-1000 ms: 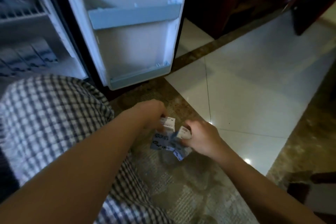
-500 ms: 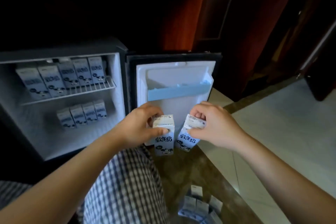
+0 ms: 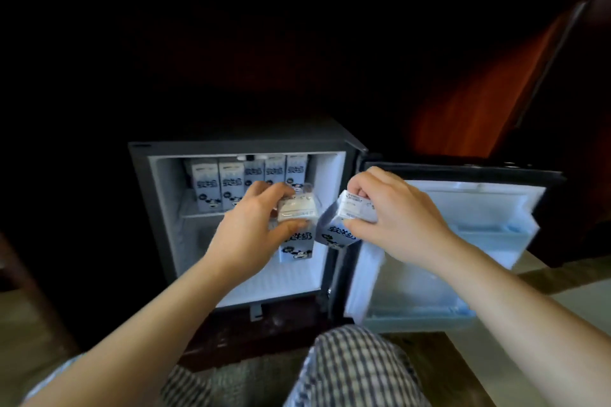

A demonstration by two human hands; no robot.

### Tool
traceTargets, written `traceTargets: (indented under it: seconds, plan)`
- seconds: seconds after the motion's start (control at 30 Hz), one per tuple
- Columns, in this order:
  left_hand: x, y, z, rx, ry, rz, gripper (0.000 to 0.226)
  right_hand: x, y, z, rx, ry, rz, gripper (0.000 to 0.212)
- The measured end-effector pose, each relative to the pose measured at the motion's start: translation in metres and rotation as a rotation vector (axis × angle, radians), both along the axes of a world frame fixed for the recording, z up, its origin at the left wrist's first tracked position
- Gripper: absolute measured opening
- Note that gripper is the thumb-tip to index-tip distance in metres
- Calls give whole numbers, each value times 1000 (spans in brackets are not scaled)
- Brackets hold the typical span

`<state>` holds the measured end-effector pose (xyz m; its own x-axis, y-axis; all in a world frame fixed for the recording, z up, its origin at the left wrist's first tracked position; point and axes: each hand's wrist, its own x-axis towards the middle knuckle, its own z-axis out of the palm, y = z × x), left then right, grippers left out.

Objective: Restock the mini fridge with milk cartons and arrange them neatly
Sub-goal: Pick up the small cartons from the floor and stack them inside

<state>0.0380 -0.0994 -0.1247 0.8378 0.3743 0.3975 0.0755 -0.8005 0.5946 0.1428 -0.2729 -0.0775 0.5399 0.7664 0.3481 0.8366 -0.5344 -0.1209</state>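
The mini fridge (image 3: 165, 208) stands open in front of me, its door (image 3: 489, 215) swung out to the right. Several blue-and-white milk cartons (image 3: 228, 185) line the upper wire shelf. My left hand (image 3: 254, 228) grips one upright milk carton (image 3: 296, 244) by its top, just inside the fridge opening at the lower compartment. My right hand (image 3: 396, 208) grips a second carton (image 3: 337, 231) by its top, tilted, in front of the fridge's right edge. My left hand hides whatever stands on the lower level.
Dark wood cabinetry (image 3: 479, 92) surrounds the fridge. The door's inner shelves (image 3: 423, 311) show nothing in them. My knee in checked fabric (image 3: 357, 370) is at the bottom, over brown stone floor; a pale tile (image 3: 542, 311) lies to the right.
Both hands lifted a carton each from the pile on the floor and carried them left and forward to the fridge opening. My view swung from the floor to the fridge interior.
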Motion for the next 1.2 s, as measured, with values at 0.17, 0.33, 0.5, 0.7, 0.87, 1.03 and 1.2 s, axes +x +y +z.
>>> traceTargets:
  seconds: [0.17,0.33,0.5,0.7,0.87,1.03,1.2]
  plan:
    - [12,41,-23,35,-38,160,45,18,54,-19,12,-49,-8,27]
    - [31,75,-47,-21,-99,280,41,36,98,-41,-27,-189,2,34]
    - [57,99,-50,-12,-117,311,39,51,131,-64,94,-143,3,30]
    - [76,117,-65,100,-41,308,47,73,161,-75,217,-55,-46,27]
    - [88,116,-70,113,-73,265,44,84,170,-85,173,-5,-53,29]
    - [100,113,-74,114,-50,276,41,91,169,-94,152,25,-39,30]
    - [111,110,-76,47,-47,313,43,100,175,-112,160,73,44,31]
